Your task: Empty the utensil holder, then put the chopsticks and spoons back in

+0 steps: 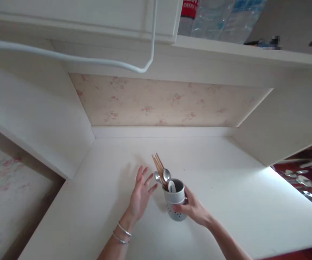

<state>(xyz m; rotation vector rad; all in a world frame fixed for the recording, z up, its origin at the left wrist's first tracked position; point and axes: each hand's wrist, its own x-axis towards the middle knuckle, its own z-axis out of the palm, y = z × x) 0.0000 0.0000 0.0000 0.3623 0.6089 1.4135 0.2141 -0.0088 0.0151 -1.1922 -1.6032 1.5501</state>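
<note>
A grey utensil holder (174, 198) with small holes near its base is gripped by my right hand (195, 207), the thumb across its front and the fingers round its right side. Several wooden chopsticks (158, 164) lean out of it to the left. Beside them in the holder are a metal spoon (167, 175), a second metal spoon (157, 176) and a white spoon (171, 186). My left hand (141, 195), with two bracelets at its wrist, hovers just left of the spoons. Its fingers are spread and nothing is in them.
The white tabletop (112, 162) stretches back to a floral wall (158, 101). Side panels stand left and right, and a shelf (226, 54) overhead carries plastic bottles (212, 18). A white cable (90, 60) hangs across the upper left. Several metal utensils (304, 180) lie on red at far right.
</note>
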